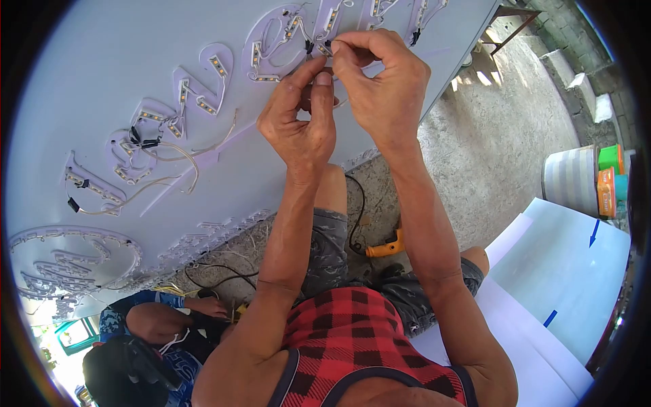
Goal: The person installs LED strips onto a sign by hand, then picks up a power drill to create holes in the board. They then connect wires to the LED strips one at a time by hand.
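Observation:
A large white sign board (88,102) carries raised letters with small LED modules (218,66) and thin wires. At its upper part, my left hand (302,112) is closed, thumb and finger pinched near black-wrapped wire ends (309,47). Right beside it, my right hand (383,81) pinches at an LED module by the same letters, its fingertips almost touching those of my left hand. What exactly lies between the fingertips is too small to make out. Loose white wires (196,159) with black-taped ends hang over the lower letters.
A person in a dark cap (125,373) crouches at the lower left by the board. A yellow power tool (386,245) and black cable (359,203) lie on the concrete floor. At the right are white sheets (556,264), a striped bucket (569,180) and coloured containers (607,193).

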